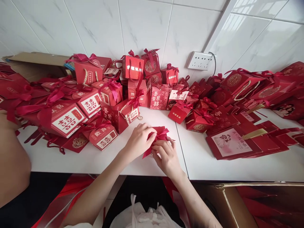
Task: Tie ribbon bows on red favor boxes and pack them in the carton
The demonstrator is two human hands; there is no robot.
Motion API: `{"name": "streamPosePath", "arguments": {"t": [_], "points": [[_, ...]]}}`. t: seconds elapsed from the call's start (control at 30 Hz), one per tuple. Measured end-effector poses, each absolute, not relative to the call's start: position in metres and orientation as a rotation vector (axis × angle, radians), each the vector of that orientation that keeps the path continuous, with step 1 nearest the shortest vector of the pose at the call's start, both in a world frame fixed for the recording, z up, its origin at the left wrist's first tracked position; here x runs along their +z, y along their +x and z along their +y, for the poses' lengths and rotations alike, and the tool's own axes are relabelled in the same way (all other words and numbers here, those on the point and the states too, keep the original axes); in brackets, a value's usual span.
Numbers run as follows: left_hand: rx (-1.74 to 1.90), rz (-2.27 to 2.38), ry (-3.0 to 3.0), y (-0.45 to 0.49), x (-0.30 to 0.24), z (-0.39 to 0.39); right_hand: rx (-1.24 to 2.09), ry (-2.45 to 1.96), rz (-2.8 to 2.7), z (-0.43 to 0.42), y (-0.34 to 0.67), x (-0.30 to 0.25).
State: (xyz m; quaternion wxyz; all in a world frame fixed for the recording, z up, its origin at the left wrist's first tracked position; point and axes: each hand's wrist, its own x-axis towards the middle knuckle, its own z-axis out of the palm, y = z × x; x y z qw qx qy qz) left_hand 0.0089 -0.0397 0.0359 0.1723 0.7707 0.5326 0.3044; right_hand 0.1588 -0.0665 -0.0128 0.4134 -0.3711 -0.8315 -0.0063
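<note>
A small red gift box [158, 129] stands near the table's front edge, between my two hands and partly covered by them. A dark red ribbon [162, 135] forms a bow at its top. With fingers and thumb pinched together, my left hand [142, 138] grips the ribbon from the left. My right hand [164, 154] is curled at the right side of the bow, its fingertips closed on the ribbon. One ribbon tail [147, 153] hangs down at the left of the box. The lower part of the box is hidden behind my fingers.
Red gift boxes with bows [87, 71] are heaped at the left and back. Flat red boxes [234, 142] lie at the right. A power strip [199, 61] is on the tiled wall. An open carton [225, 202] stands below right; a person's arm [14, 161] is at left.
</note>
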Motion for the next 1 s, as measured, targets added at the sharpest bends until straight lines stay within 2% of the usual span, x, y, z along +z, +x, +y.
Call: {"name": "streamPosePath", "arguments": {"t": [0.17, 0.43, 1.0], "points": [[0.712, 1.402, 2.081, 0.005, 0.034, -0.021, -0.062, -1.009, -2.104, -0.067, 0.152, -0.019], [0.693, 1.316, 2.094, -0.001, 0.027, -0.017, 0.235, -0.914, -1.987, -0.065, 0.165, -0.02], [0.685, 1.403, 2.07, 0.008, 0.024, -0.013, 0.189, -0.905, -2.038, -0.071, 0.156, -0.019]]}}
